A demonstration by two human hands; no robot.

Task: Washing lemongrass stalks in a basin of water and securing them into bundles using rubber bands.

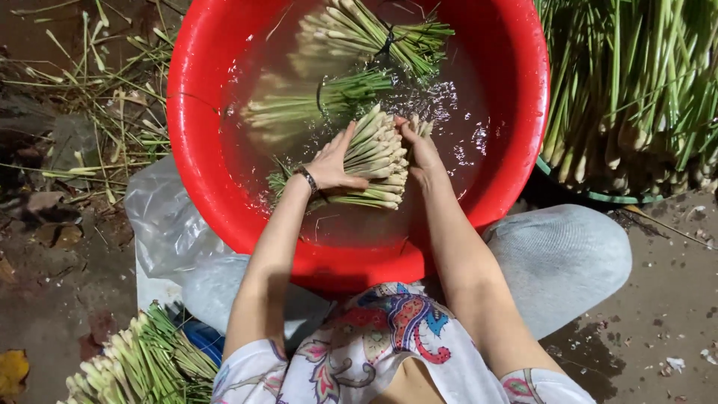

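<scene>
Lemongrass bundle (374,153): a tied bunch of pale stalks with green tops, lying in the water of the red basin (187,142), toward the near rim and about midway between its left and right walls; the cut pale ends point up and to the right, the green ends trail toward the lower left.
Left hand (333,166): laid on the left flank of the bundle, fingers stretched along the stalks and pressed to them, thumb tucked under toward the near side; a dark bracelet (308,179) sits on the wrist.
Right hand (419,146): against the right flank of the same bundle, fingers curled over the stalk ends; the two hands clasp the bundle between them.
Other bundles in the water: one (314,105) lies across the middle of the basin just beyond the held one, another (366,34) at the far rim, tied with a dark band.
Water: shallow, clear, with glints of light right of the hands.
Right of the basin: a large heap of long green stalks (636,90) standing in a green-rimmed tub (598,196), close to the basin's right wall.
Left of the basin: loose trimmings and dry leaves on wet ground (67,284), and a clear plastic bag (168,224) touching the basin's near-left wall.
Lower left corner of view: another bunch of stalks (142,366), pale ends toward the left.
Person: squatting at the near rim, grey trousers (568,258), patterned shirt (381,344).
</scene>
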